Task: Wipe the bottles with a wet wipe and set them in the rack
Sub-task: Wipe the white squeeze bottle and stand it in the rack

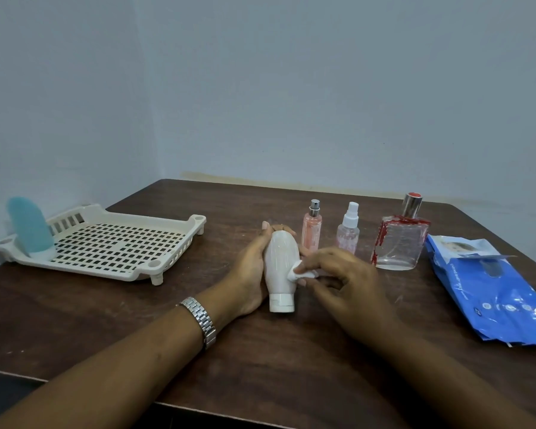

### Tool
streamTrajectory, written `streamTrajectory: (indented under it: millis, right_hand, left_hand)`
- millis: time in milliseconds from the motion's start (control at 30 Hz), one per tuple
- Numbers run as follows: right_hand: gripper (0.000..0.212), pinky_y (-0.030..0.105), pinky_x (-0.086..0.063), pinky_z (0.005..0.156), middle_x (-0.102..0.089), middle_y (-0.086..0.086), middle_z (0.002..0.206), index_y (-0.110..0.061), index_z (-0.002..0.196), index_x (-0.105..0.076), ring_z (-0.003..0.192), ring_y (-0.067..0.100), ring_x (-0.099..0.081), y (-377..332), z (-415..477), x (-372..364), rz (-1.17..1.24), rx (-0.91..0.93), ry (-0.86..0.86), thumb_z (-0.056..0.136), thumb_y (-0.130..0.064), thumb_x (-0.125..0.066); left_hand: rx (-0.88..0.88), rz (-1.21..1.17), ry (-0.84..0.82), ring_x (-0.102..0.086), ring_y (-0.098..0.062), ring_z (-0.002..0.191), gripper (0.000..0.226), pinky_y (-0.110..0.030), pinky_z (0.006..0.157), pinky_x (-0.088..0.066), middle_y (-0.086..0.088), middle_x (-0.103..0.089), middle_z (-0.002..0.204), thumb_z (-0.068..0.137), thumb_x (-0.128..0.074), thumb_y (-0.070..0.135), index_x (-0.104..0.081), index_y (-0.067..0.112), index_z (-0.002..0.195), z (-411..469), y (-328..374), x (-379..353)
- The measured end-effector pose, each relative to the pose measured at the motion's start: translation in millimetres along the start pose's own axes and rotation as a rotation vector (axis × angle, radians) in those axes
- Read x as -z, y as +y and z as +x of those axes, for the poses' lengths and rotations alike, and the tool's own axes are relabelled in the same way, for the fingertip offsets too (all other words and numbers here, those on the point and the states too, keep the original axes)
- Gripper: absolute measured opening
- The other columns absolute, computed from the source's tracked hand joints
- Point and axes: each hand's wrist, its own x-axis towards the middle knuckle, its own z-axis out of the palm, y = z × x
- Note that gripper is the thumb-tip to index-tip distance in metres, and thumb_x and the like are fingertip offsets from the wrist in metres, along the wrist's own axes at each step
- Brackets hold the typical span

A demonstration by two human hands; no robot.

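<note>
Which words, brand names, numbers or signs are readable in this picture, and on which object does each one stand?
Blue wet wipe pack: one line of white print runs along it, too blurred to read with certainty; small round white symbols below it, also unreadable.
White bottle, teal bottle in the rack, three bottles behind: no readable text.
Wristwatch: only the band shows.

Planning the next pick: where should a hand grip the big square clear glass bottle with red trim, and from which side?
Grip the square clear glass bottle with red trim across its flat body, below the shoulder, coming from the front. It stands upright; the silver cap on top is narrow and may pull off. The small clear spray bottle crowds its left and the blue wet-wipe pack lies to its right.
</note>
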Motion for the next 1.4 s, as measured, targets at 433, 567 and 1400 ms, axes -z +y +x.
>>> streamTrajectory:
  millis: [433, 567, 1400]
  right_hand:
    - [0.019, 0.004, -0.044, 0.069, -0.065, -0.006, 0.09, -0.021, 0.095, -0.072, 0.087, -0.001, -0.059, 0.5, 2.8, -8.3, 0.068, -0.086, 0.082, 0.079, -0.011, -0.073]
    - [0.019, 0.011, -0.05, 0.066, -0.064, -0.007, 0.087, -0.024, 0.094, -0.073, 0.082, 0.003, -0.061, -1.2, -2.5, -4.3, 0.077, -0.028, -0.036, 0.076, -0.015, -0.075]
    - [0.014, 0.01, -0.044, 0.067, -0.061, -0.003, 0.085, -0.017, 0.094, -0.073, 0.073, 0.006, -0.056, -0.8, 56.6, -21.4, -0.055, -0.11, 0.13, 0.083, -0.012, -0.068]
  left_hand:
    - [0.005, -0.019, 0.103, -0.058, -0.021, 0.05, 0.064, -0.024, 0.043, -0.047, -0.011, -0.063, 0.069, 0.09, -0.022, 0.067, -0.058, 0.014, 0.087, 0.0, -3.6, -9.1]
    - [-0.061, -0.086, 0.005, -0.06, -0.027, 0.059, 0.076, -0.028, 0.052, -0.052, -0.021, -0.061, 0.075, 0.08, -0.021, 0.073, -0.056, 0.006, 0.082, -1.0, -1.7, -10.2]
    - [-0.094, 0.091, 0.035, -0.063, -0.017, 0.057, 0.089, -0.025, 0.045, -0.047, -0.007, -0.069, 0.081, 0.066, -0.011, 0.08, -0.062, 0.015, 0.102, -3.1, 1.1, -10.6]
